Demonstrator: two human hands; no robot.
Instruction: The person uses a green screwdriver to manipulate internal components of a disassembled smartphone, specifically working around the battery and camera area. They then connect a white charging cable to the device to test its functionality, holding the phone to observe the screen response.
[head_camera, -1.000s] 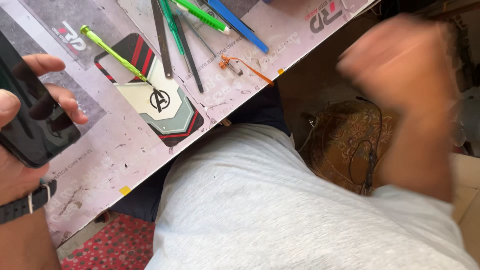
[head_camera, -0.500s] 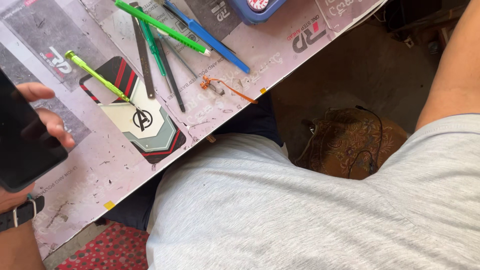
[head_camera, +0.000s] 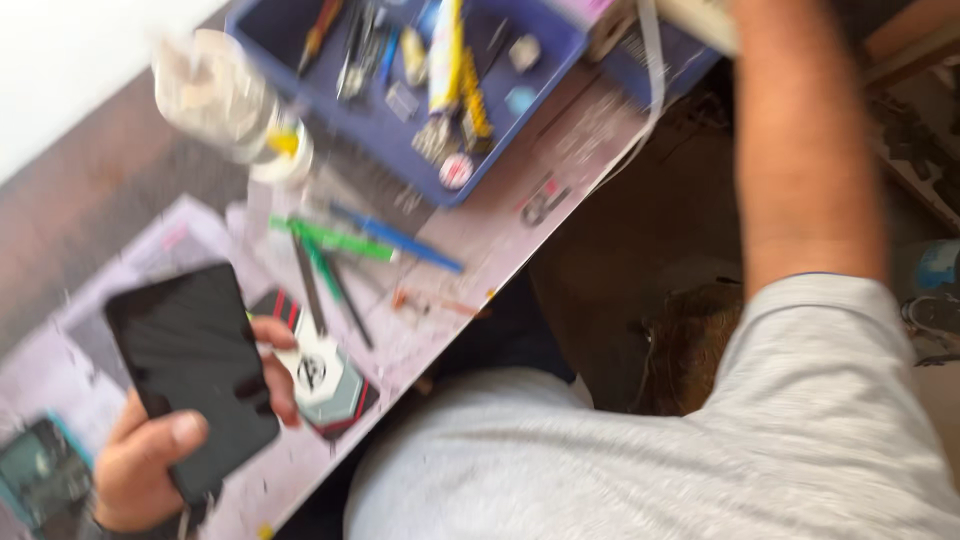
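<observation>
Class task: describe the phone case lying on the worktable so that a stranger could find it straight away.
Start at the worktable and find the left hand holding a black phone. Just right of its fingertips lies the phone case: pale with red and black stripes and a round emblem, unlike the thin tools beside it.

**A phone repair bench**

I take this for a small repair workshop: beyond my left hand (head_camera: 150, 455) holding a black smartphone (head_camera: 190, 370) lie loose hand tools (head_camera: 345, 245), a phone case (head_camera: 325, 385), and a blue tray (head_camera: 400, 90) crammed with parts.
</observation>
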